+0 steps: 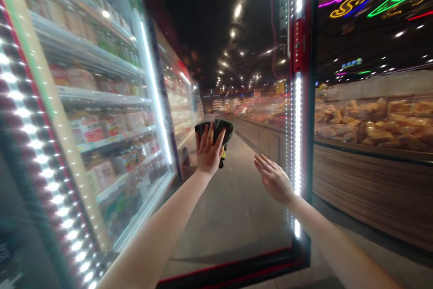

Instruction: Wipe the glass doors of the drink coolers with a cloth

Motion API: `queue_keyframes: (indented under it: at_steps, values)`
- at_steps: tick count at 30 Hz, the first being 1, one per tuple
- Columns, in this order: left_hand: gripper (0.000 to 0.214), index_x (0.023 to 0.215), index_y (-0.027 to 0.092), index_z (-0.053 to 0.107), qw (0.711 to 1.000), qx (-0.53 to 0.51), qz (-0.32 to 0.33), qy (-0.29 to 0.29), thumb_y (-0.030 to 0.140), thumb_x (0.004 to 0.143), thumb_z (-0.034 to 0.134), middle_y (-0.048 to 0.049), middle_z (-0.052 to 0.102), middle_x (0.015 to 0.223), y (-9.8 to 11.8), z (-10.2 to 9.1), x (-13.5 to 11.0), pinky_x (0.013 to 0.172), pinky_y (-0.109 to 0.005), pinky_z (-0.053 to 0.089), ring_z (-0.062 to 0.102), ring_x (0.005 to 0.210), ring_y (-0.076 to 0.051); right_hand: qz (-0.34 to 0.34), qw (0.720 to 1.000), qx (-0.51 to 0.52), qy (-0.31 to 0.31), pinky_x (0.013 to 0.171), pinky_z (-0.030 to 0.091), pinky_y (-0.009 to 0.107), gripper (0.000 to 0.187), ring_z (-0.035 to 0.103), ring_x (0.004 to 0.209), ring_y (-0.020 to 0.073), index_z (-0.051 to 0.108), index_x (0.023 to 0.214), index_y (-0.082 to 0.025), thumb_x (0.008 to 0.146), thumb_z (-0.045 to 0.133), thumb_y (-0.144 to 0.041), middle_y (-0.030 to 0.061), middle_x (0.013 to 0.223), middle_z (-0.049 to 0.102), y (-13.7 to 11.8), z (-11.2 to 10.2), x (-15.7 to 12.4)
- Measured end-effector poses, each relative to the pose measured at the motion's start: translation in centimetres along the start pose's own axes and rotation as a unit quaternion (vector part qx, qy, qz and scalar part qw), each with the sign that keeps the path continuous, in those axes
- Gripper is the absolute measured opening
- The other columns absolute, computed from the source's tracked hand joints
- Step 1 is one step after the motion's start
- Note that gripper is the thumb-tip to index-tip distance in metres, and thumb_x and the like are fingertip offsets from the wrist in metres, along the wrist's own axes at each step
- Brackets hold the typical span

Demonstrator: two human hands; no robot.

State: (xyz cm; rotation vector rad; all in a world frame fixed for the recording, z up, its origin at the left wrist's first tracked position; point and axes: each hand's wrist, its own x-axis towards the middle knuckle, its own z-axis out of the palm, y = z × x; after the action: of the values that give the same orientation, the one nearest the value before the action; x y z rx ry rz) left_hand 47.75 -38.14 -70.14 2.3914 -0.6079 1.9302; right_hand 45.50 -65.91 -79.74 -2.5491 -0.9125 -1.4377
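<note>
My left hand (208,156) is stretched forward with its fingers spread over a dark cloth (228,129). It holds the cloth flat against the see-through pane of an open glass door (243,221). To the right, my right hand (274,181) is held up with straight fingers side by side and nothing in it. Whether its fingertips touch the pane, I cannot tell. The door's dark and red frame (306,153) carries a bright light strip just beyond this hand.
On the left stands a lit fridge (101,95) with shelves of packaged goods and bottles. A wood-panelled counter (368,190) heaped with packaged food is on the right. Through the pane an aisle floor (233,194) runs back. The door's bottom rail (237,268) crosses low in front.
</note>
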Motion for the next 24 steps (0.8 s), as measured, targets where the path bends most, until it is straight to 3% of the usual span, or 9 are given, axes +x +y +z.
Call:
queue_keyframes:
  at_steps: [2, 5, 8, 11, 13, 15, 19, 21, 24]
  values:
    - [0.080, 0.159, 0.034, 0.031, 1.000, -0.009, -0.003, -0.003, 0.019, 0.089, 0.065, -0.0094, 0.015, 0.170, 2.4, 0.9, 0.8, 0.127, -0.061, 0.017, 0.023, 0.155, -0.034, 0.001, 1.000, 0.014, 0.016, 0.114, 0.049, 0.046, 0.064, 0.042, 0.147, 0.0251, 0.052, 0.148, -0.020, 0.087, 0.047, -0.001, 0.0079, 0.155, 0.050, 0.3, 0.1, -0.3]
    - [0.077, 0.158, 0.033, 0.032, 0.994, -0.031, 0.096, -0.035, 0.023, 0.090, 0.065, -0.0104, 0.024, 0.168, 4.8, 2.2, -1.4, 0.128, -0.058, 0.017, 0.027, 0.154, -0.031, 0.008, 0.999, 0.031, 0.037, 0.112, 0.051, 0.045, 0.064, 0.044, 0.145, 0.0250, 0.054, 0.146, -0.020, 0.085, 0.047, -0.001, 0.0072, 0.152, 0.054, 0.8, 0.5, -1.2]
    - [0.070, 0.156, 0.032, 0.038, 0.972, -0.057, 0.221, -0.062, 0.024, 0.092, 0.064, -0.0096, 0.038, 0.163, 5.2, 2.5, -5.5, 0.128, -0.056, 0.019, 0.034, 0.151, -0.027, 0.023, 0.998, 0.039, 0.046, 0.111, 0.052, 0.045, 0.063, 0.046, 0.144, 0.0247, 0.056, 0.144, -0.022, 0.085, 0.047, -0.001, 0.0060, 0.151, 0.055, 1.3, 0.8, -2.4]
    - [0.060, 0.152, 0.032, 0.044, 0.955, -0.081, 0.275, -0.079, 0.020, 0.095, 0.058, -0.0059, 0.047, 0.157, 4.1, 1.7, -7.9, 0.128, -0.050, 0.024, 0.042, 0.147, -0.022, 0.034, 0.998, 0.042, 0.045, 0.110, 0.053, 0.045, 0.062, 0.049, 0.142, 0.0249, 0.057, 0.143, -0.022, 0.085, 0.047, -0.001, 0.0059, 0.149, 0.057, 2.0, 0.8, -3.3]
    - [0.059, 0.151, 0.033, 0.045, 0.960, -0.081, 0.254, -0.085, 0.017, 0.095, 0.056, -0.0045, 0.049, 0.157, 3.3, 0.9, -7.4, 0.127, -0.047, 0.025, 0.044, 0.146, -0.021, 0.039, 0.997, 0.042, 0.046, 0.110, 0.053, 0.045, 0.061, 0.049, 0.142, 0.0251, 0.059, 0.141, -0.021, 0.085, 0.047, -0.001, 0.0067, 0.148, 0.058, 2.6, 0.6, -3.6]
    - [0.064, 0.153, 0.034, 0.043, 0.978, -0.059, 0.183, -0.078, 0.017, 0.093, 0.058, -0.0059, 0.042, 0.161, 3.0, 0.6, -5.3, 0.127, -0.047, 0.026, 0.039, 0.149, -0.023, 0.046, 0.997, 0.040, 0.049, 0.111, 0.052, 0.045, 0.060, 0.049, 0.142, 0.0253, 0.059, 0.141, -0.019, 0.085, 0.048, -0.002, 0.0080, 0.147, 0.059, 3.3, 0.3, -3.6]
    - [0.078, 0.157, 0.034, 0.035, 0.999, -0.018, 0.019, -0.040, 0.019, 0.088, 0.067, -0.0089, 0.023, 0.168, 5.0, 1.6, -0.2, 0.127, -0.056, 0.021, 0.025, 0.155, -0.030, 0.071, 0.996, 0.022, 0.055, 0.114, 0.048, 0.048, 0.061, 0.048, 0.143, 0.0260, 0.058, 0.143, -0.020, 0.085, 0.048, -0.003, 0.0094, 0.147, 0.059, 4.5, -0.3, -3.2]
    - [0.079, 0.158, 0.033, 0.034, 0.999, -0.024, 0.008, -0.032, 0.020, 0.087, 0.067, -0.0091, 0.021, 0.169, 6.9, 2.7, 0.8, 0.127, -0.059, 0.018, 0.023, 0.155, -0.032, 0.081, 0.995, 0.015, 0.046, 0.116, 0.046, 0.050, 0.064, 0.045, 0.145, 0.0260, 0.053, 0.147, -0.021, 0.086, 0.047, -0.003, 0.0091, 0.150, 0.056, 4.8, -0.4, -3.0]
    - [0.081, 0.158, 0.032, 0.033, 0.993, -0.046, 0.089, -0.058, 0.021, 0.087, 0.068, -0.0101, 0.026, 0.168, 9.0, 4.1, -0.7, 0.128, -0.059, 0.017, 0.025, 0.155, -0.031, 0.093, 0.995, 0.013, 0.016, 0.117, 0.045, 0.048, 0.073, 0.039, 0.149, 0.0250, 0.042, 0.155, -0.024, 0.085, 0.046, -0.002, 0.0078, 0.157, 0.048, 4.6, -0.3, -3.3]
